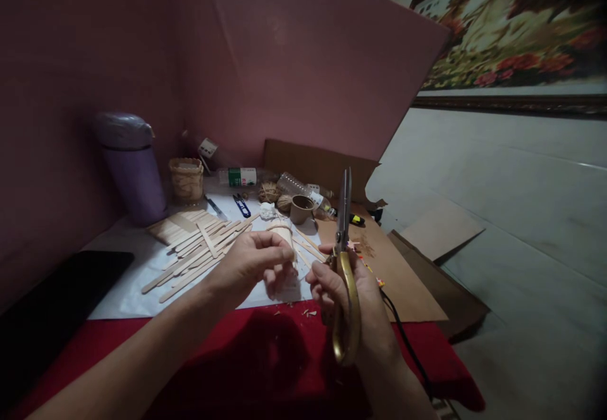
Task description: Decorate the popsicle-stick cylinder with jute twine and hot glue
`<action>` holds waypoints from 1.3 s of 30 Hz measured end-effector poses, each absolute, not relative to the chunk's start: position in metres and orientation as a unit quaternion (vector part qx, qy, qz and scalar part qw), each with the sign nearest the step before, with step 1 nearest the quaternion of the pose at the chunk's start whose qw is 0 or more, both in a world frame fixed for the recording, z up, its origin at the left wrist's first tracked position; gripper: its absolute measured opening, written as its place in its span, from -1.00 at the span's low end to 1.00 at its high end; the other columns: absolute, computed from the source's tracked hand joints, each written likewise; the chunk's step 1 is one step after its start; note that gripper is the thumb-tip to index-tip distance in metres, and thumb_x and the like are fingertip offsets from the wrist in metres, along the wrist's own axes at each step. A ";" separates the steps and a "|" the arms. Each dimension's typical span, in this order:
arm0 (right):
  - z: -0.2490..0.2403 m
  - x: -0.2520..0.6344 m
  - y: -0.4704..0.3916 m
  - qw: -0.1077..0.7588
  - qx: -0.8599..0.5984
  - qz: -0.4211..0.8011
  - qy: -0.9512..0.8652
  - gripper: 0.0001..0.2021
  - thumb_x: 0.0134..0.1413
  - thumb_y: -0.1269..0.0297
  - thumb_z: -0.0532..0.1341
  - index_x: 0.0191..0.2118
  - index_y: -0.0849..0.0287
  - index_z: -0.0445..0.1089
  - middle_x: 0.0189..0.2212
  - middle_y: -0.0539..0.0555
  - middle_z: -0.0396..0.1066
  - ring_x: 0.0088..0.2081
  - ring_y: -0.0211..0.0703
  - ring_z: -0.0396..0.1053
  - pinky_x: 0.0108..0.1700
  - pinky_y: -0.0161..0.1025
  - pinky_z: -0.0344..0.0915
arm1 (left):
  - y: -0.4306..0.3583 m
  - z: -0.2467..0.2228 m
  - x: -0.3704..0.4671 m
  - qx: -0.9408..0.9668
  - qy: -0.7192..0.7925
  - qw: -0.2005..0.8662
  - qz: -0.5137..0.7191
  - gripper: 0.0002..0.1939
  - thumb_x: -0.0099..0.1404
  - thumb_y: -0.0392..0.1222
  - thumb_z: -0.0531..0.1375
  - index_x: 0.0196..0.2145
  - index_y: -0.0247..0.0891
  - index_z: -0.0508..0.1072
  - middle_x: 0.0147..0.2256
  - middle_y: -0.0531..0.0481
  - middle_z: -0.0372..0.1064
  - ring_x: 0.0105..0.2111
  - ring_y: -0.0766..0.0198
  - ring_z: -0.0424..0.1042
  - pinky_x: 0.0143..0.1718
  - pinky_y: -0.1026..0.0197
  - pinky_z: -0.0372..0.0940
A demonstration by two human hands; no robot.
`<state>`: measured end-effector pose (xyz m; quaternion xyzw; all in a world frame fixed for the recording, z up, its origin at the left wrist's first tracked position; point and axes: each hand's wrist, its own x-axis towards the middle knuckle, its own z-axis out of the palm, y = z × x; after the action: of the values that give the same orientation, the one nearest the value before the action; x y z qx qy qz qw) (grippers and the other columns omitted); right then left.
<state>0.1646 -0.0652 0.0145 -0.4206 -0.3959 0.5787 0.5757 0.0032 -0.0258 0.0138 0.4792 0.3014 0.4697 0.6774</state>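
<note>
Scissors (pixel 348 268) with brass-coloured handles stand upright in my right hand (pixel 365 300), their blades together and pointing up. The thumb and fingertips of that hand are pinched together in front of the handle. My left hand (pixel 263 259) is closed, thumb against the fingers; whatever is between its fingertips is too small to make out. Just behind the left fingertips is a pale wooden piece (pixel 283 231) with a curved top edge, partly hidden by the hand. Left of the left hand lies a loose pile of flat wooden craft sticks (pixel 194 255) on white paper (pixel 118 293).
A purple tumbler (pixel 135 179) and a small woven-looking container (pixel 186 181) stand at the back left. Behind my hands are a utility knife (pixel 241 205), twine balls (pixel 269 191), a brown cup (pixel 302 209) and plastic bottles (pixel 296 186). Cardboard (pixel 408 293) lies right, beside a black cable (pixel 408 338).
</note>
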 end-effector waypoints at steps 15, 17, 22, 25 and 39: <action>0.009 0.172 -0.081 0.482 -0.413 0.612 -0.472 -0.23 -0.33 -0.37 0.30 -0.13 0.19 0.29 -0.62 -0.05 0.37 -0.70 -0.42 0.12 -0.66 -0.44 0.00 | -0.017 0.018 -0.003 0.424 0.362 0.591 0.583 -0.81 0.01 -0.23 0.31 -0.61 -0.34 0.39 -0.65 0.10 0.24 -0.72 0.50 0.13 -0.76 0.41 0.02; 0.008 0.173 -0.080 0.456 -0.427 0.617 -0.479 -0.19 -0.33 -0.41 0.27 -0.10 0.21 0.28 -0.63 -0.05 0.37 -0.73 -0.42 0.11 -0.68 -0.45 -0.04 | -0.016 0.016 -0.003 0.432 0.363 0.595 0.572 -0.81 0.02 -0.23 0.31 -0.60 -0.33 0.39 -0.65 0.10 0.24 -0.72 0.49 0.14 -0.76 0.40 0.03; 0.000 0.172 -0.075 0.437 -0.434 0.601 -0.509 -0.11 -0.30 -0.46 0.20 -0.03 0.25 0.25 -0.64 -0.02 0.38 -0.74 -0.44 0.09 -0.71 -0.48 -0.05 | -0.017 0.014 -0.002 0.462 0.356 0.601 0.546 -0.78 0.07 -0.17 0.32 -0.58 -0.32 0.39 -0.66 0.10 0.24 -0.73 0.47 0.15 -0.75 0.37 0.03; -0.008 0.173 -0.074 0.428 -0.429 0.585 -0.539 -0.11 -0.25 -0.47 0.16 -0.01 0.26 0.25 -0.61 -0.01 0.39 -0.73 -0.44 0.09 -0.69 -0.47 -0.04 | -0.018 0.013 -0.002 0.466 0.357 0.600 0.543 -0.77 0.06 -0.15 0.32 -0.57 -0.32 0.39 -0.67 0.11 0.24 -0.74 0.46 0.15 -0.75 0.36 0.02; -0.006 0.203 -0.048 0.172 -0.716 0.057 -0.674 -0.77 0.03 0.36 0.15 -0.17 0.28 0.40 -0.26 0.29 0.53 -0.23 0.10 0.48 -0.24 -0.15 0.25 | -0.017 0.015 -0.003 0.463 0.376 0.580 0.554 -0.80 0.06 -0.19 0.30 -0.59 -0.30 0.38 -0.69 0.09 0.24 -0.73 0.46 0.14 -0.72 0.35 0.02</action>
<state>0.2035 -0.0476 -0.0062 -0.7158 -0.6745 0.0565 0.1719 -0.0031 -0.0169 0.0146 0.4631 0.3763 0.5545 0.5801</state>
